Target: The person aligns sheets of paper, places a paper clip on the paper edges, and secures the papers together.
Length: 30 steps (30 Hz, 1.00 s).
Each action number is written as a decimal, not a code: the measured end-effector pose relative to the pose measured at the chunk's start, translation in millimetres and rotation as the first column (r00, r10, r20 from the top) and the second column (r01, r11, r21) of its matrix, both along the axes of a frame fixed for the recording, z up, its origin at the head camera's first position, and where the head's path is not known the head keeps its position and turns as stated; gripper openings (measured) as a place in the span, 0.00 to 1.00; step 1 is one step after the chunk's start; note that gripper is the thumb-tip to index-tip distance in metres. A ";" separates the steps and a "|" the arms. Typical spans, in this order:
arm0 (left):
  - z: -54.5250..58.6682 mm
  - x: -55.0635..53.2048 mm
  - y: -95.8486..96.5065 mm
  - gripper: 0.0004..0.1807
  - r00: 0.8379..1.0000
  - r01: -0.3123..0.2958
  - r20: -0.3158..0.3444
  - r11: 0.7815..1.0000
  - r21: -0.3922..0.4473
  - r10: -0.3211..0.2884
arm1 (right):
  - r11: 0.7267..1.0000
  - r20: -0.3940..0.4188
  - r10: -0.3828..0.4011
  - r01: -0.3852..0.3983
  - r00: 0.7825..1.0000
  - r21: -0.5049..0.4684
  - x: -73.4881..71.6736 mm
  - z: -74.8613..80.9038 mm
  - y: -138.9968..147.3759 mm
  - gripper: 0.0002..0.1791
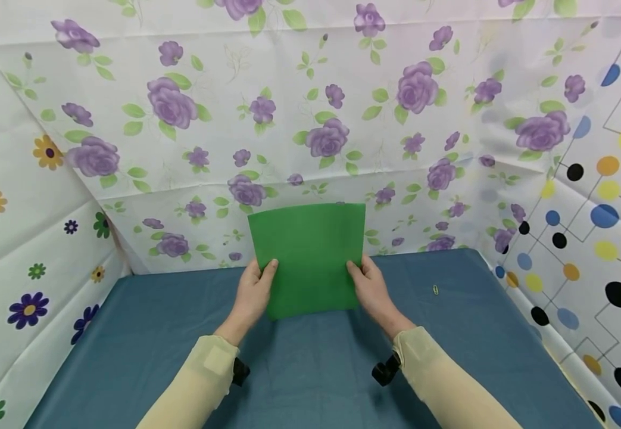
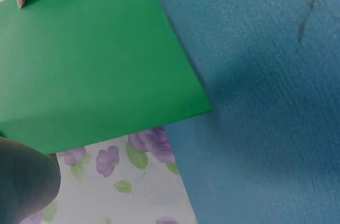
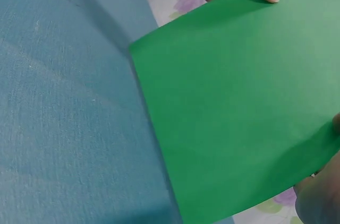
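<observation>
Between my two hands a green sheet of paper stands nearly upright, slightly bowed, its lower edge right at the blue tabletop. My left hand pinches its left edge, thumb on the near face and fingers behind. At the opposite edge my right hand pinches it the same way. In the left wrist view the sheet spreads across, with the left hand at the lower left. The right wrist view shows the sheet with the left thumb on its far edge; the right hand is at the lower right.
A small yellow paper clip lies on the blue table, right of the sheet. Behind the table hangs a floral cloth. Patterned cloths flank both sides, with flowers on the left cloth and dots on the right cloth.
</observation>
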<state>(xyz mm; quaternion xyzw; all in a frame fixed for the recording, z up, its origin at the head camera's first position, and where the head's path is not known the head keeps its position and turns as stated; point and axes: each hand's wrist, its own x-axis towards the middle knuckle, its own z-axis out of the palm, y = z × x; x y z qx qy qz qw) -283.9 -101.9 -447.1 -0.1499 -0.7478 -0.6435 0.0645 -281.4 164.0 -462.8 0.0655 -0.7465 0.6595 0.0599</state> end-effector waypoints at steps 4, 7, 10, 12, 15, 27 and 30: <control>4.3 1.8 -2.2 0.18 0.999 -0.011 0.036 1.000 -0.001 0.011 | 0.999 0.000 -0.012 0.012 1.000 0.042 1.4 6.1 3.0 0.18; 7.5 3.4 -3.5 0.19 0.997 -0.022 0.079 1.000 0.014 0.020 | 0.998 0.005 -0.016 0.016 1.000 0.061 3.7 11.0 5.6 0.18; 11.4 5.7 -5.8 0.20 0.991 -0.031 0.129 0.999 0.011 0.029 | 0.997 0.017 -0.001 0.000 1.000 0.077 6.2 15.0 8.8 0.20; 13.9 7.6 -7.7 0.21 0.987 -0.022 0.157 1.000 0.001 0.022 | 0.996 0.036 0.018 -0.021 0.999 0.088 8.0 17.0 11.6 0.21; 16.2 9.8 -10.6 0.22 0.980 -0.005 0.200 1.000 -0.003 0.005 | 0.993 0.081 0.040 -0.049 0.996 0.108 10.4 18.5 17.3 0.22; 8.8 18.9 -22.2 0.24 0.930 0.121 0.345 0.992 0.039 -0.127 | 0.968 0.260 0.241 -0.250 0.935 0.002 18.1 8.5 34.4 0.24; 2.5 18.9 -23.5 0.24 0.912 0.158 0.372 0.985 0.063 -0.170 | 0.959 0.293 0.276 -0.283 0.915 -0.020 18.6 2.2 37.7 0.24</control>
